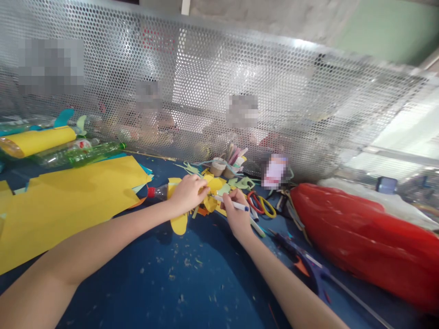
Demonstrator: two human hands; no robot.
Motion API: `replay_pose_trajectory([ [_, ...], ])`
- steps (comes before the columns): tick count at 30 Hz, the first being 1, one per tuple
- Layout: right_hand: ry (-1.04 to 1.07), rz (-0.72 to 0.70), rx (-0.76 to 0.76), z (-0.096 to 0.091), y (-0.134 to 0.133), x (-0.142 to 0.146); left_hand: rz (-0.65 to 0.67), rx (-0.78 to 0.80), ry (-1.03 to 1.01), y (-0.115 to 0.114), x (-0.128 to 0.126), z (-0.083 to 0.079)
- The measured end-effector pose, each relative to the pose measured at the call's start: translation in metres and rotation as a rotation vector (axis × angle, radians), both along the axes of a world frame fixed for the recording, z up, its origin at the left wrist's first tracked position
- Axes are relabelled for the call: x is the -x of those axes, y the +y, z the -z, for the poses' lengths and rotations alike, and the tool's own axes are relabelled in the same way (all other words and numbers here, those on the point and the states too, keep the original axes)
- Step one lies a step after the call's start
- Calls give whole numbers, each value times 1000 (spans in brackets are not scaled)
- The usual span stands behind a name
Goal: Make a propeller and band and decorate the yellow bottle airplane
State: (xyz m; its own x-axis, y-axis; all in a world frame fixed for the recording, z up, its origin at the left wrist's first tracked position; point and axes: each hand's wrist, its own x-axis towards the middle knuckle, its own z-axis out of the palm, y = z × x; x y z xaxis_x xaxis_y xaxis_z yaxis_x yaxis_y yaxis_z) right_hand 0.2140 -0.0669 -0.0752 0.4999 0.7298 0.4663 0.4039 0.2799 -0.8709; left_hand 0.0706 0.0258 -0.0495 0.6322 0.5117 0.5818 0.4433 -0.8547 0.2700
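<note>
A plastic bottle point(160, 192) with a red cap lies on its side, wrapped in yellow paper with a rounded flap point(179, 225) hanging toward me. My left hand point(188, 194) lies over the wrapped part, its fingers curled and holding it; they hide much of the bottle. In my right hand point(238, 214) is a white marker point(236, 205) with a blue end, slanted so that its tip points left at the yellow paper pieces point(211, 203) by my left fingertips. Whether the tip touches the paper I cannot tell.
Yellow sheets point(75, 201) and several bottles point(98, 154) lie left. Behind my hands are paper scraps point(243, 183) and cups point(217, 167). Scissors point(267, 206), a glue gun point(308, 265), a phone point(275, 171) and a red bag point(356, 233) lie right. A perforated metal screen point(206, 87) stands behind.
</note>
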Motion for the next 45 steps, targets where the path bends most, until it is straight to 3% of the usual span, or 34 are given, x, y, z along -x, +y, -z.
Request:
replay_pose_trajectory([
  [45,-18,-7,22,1,0,1,5,15,6,1,0,0],
])
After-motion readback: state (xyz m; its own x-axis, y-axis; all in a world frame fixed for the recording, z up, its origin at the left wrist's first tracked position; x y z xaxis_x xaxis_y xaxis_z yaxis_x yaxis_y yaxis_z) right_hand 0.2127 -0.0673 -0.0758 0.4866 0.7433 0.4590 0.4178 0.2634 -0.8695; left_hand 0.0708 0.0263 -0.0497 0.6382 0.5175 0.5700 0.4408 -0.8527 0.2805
